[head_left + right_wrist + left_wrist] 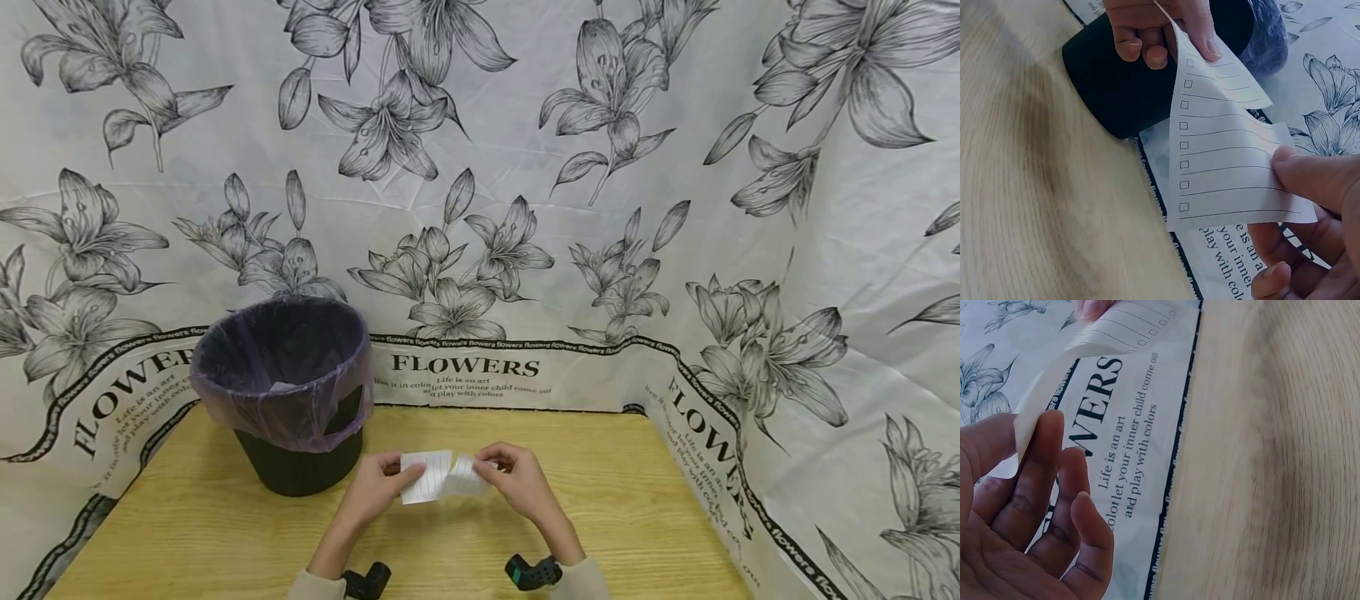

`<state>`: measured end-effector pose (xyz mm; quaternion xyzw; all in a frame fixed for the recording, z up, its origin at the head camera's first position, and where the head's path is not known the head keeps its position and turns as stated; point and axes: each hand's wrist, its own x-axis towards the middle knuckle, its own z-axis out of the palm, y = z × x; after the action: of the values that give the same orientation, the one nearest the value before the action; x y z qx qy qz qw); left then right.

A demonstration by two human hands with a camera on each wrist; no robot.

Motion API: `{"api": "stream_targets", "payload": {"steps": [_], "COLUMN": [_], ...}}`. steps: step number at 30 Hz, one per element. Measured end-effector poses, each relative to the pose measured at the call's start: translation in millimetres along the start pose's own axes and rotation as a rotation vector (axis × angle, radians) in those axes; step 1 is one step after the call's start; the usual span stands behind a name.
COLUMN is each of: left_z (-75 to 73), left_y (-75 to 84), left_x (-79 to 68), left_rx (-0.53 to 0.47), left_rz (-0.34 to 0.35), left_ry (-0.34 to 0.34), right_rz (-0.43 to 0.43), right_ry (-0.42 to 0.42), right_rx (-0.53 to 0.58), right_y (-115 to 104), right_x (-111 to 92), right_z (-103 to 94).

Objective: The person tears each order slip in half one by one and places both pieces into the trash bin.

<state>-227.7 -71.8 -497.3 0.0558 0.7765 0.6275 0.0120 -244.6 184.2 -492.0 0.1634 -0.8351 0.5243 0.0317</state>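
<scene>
A small white checklist sheet (pixel 424 478), ruled with lines and a column of little boxes, is stretched between both hands above the table. Part of it is torn: a notch runs down from its top edge between the hands in the head view. My left hand (pixel 375 485) pinches the left part between thumb and fingers, and my right hand (pixel 517 479) pinches the right part the same way. From the right wrist, the sheet (pixel 1229 162) looks bent and twisted, its boxes along one edge. The left wrist view shows the other fingers of the left hand (pixel 1029 512) loosely bent.
A black bin (pixel 300 462) with a purple plastic liner (pixel 255 408) stands left of the hands, with something white (pixel 283 387) inside. Flower-printed cloth (pixel 465 375) hangs behind and at the sides of the wooden table (pixel 600 467). Black devices (pixel 367 581) sit at both wrists.
</scene>
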Motion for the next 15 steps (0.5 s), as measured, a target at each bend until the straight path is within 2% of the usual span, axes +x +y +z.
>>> {"api": "stream_targets", "payload": {"steps": [10,15], "left_z": [-4.9,-6.7], "left_y": [-1.5,0.2], "left_x": [0.4,-0.6], "left_rx": [0.057,0.082], "left_rz": [0.062,0.067], "left_ry": [0.030,0.074], "right_rz": [0.026,0.040], "right_ry": [-0.047,-0.048], "right_rx": [-0.006,-0.013], "right_y": [2.7,3.2], "right_x": [-2.3,-3.0], "right_z": [-4.9,-6.4]}}
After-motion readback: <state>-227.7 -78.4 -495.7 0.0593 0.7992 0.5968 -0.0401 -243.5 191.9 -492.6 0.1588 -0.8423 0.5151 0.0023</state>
